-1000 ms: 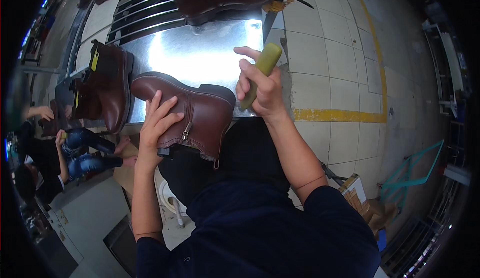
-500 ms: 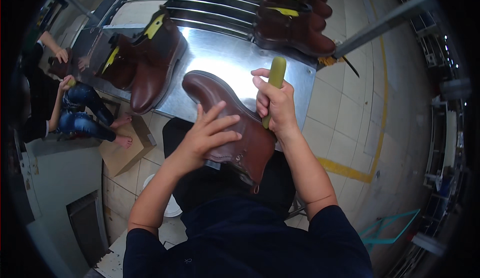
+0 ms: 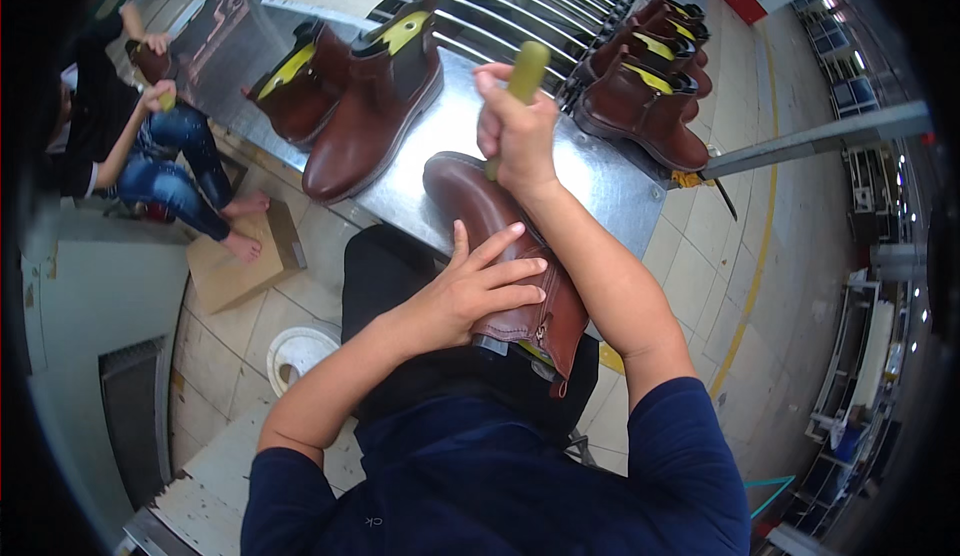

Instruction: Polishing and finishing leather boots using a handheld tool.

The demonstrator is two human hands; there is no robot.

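A brown leather ankle boot (image 3: 474, 199) lies on its side across my lap, toe pointing away over the metal table's near edge. My left hand (image 3: 465, 301) rests on its upper, fingers spread and lying against the leather. In my right hand (image 3: 522, 141) is a yellow-green rounded stick (image 3: 529, 70), gripped in a fist. The stick's lower end is beside the boot's toe along the sole edge; whether it touches cannot be made out. My right forearm hides part of the boot's sole side.
Brown boots (image 3: 375, 106) with yellow linings stand on the metal table (image 3: 630, 196) at left, and several more (image 3: 640, 106) at right. Metal rollers (image 3: 500, 6) lie beyond. A co-worker (image 3: 110, 106) sits at left by a cardboard box (image 3: 245, 266). A white bucket (image 3: 300, 346) stands below.
My right hand with the stick has moved from the ankle part of the boot up along its sole edge to the toe. My left hand stays on the upper. The whole view has shifted.
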